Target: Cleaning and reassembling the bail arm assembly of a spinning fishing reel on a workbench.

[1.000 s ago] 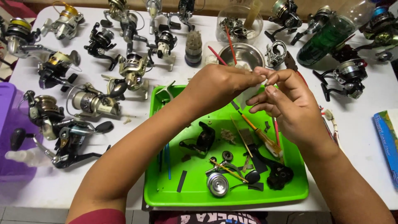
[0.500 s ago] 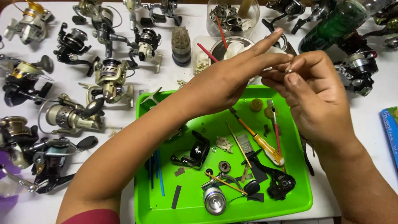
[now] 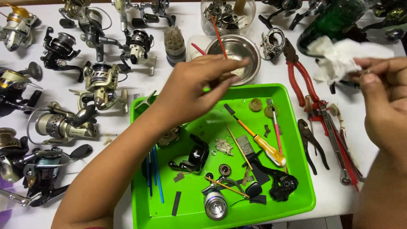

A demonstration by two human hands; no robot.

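Moved: my hands had parted; left hand (image 3: 199, 85) reached, fingers loosely open, toward steel bowl (image 3: 235, 51).
Right hand (image 3: 381, 101): pinched tiny ring (image 3: 365, 72) by tissue (image 3: 339, 57); I judged it light, slippery, best held by the rim.

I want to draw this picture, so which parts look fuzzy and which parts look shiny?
In the head view, the right hand and the white tissue beside it look smeared; the left hand is softer at its fingertips. The metal bowl glints, and the green tray and its small parts stay sharp.
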